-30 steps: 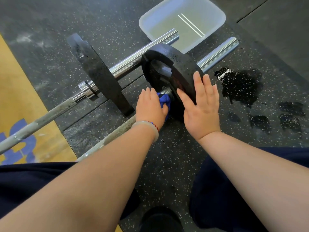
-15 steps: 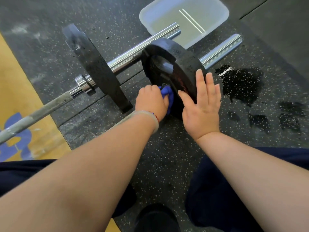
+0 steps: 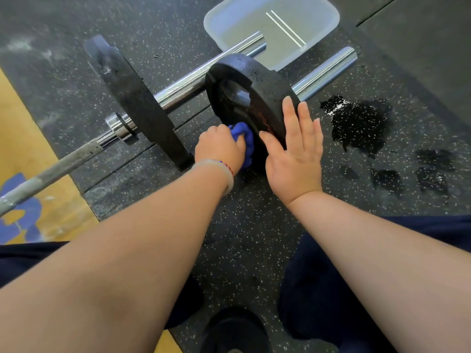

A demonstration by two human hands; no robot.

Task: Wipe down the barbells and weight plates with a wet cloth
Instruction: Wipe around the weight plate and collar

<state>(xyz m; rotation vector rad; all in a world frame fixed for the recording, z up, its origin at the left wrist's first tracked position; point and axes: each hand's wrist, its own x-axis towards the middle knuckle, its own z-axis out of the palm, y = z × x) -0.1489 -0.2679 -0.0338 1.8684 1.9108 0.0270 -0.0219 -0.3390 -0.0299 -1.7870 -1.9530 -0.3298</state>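
Step in hand: wiping the lower inner face of the near weight plate (image 3: 265, 75). The left hand (image 3: 220, 149) grips the bunched blue cloth (image 3: 246, 138) against that face. The right hand (image 3: 293, 154), just beside it, lies flat with straight fingers on the rim. The next move probably calls for turning the plate to unwiped surface. Hidden: the plate's far face and the bar under the left forearm.
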